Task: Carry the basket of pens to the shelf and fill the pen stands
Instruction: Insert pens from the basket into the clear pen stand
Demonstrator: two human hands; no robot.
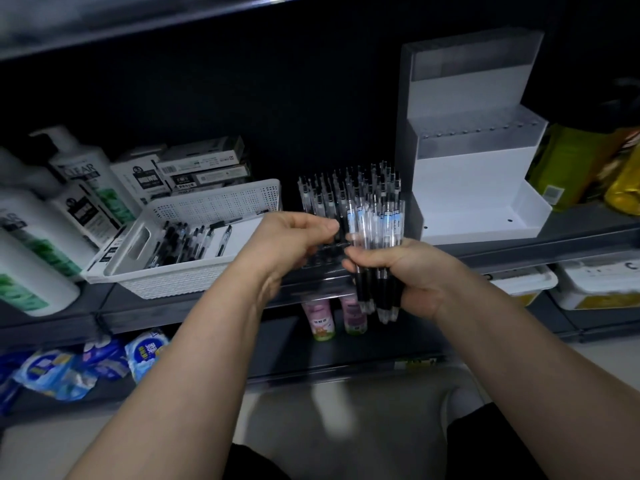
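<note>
**Fistful of pens at the shelf**

The dark shelf is carrying everything here. At its right the white tiered pen stand is sitting. At the left the white basket is resting on the shelf edge, with loose pens lying inside. Between them the clear pen stand is bristling with upright pens. In front of it the right hand is gripping a bundle of pens, fingers wrapping tight around the dark grips, tips pointing down. The left hand is hovering just beside the bundle, fingertips curling together against the thumb; whether they are pinching a pen, I cannot tell.
</note>
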